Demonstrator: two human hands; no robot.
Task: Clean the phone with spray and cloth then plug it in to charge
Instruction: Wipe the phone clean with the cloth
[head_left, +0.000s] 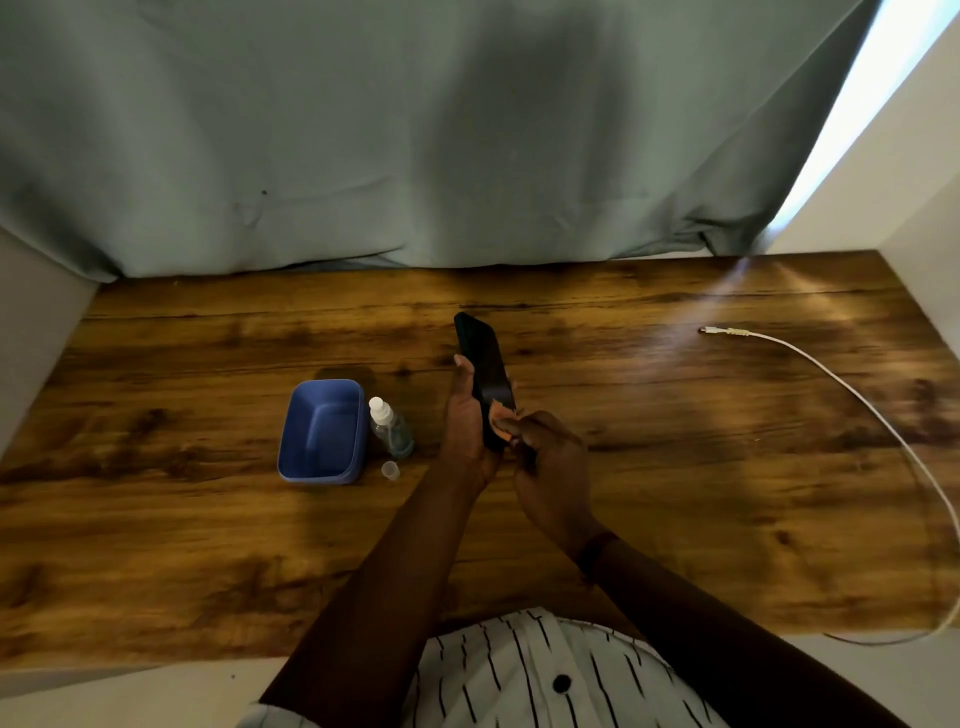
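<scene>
I hold the phone (483, 369) up over the middle of the table (675, 493), tipped on its edge. My left hand (465, 421) is wrapped around its lower half. My right hand (550, 467) pinches a small orange cloth (501, 418) against the bottom of the phone, so I think I am at the wiping part. The spray bottle (389, 423) stands at about nine o'clock from the phone, its little cap (390, 471) off beside it, next to a blue box (322, 431). The white cable (831, 384) lies at two o'clock, well apart and not plugged in. Charging is left to do.
</scene>
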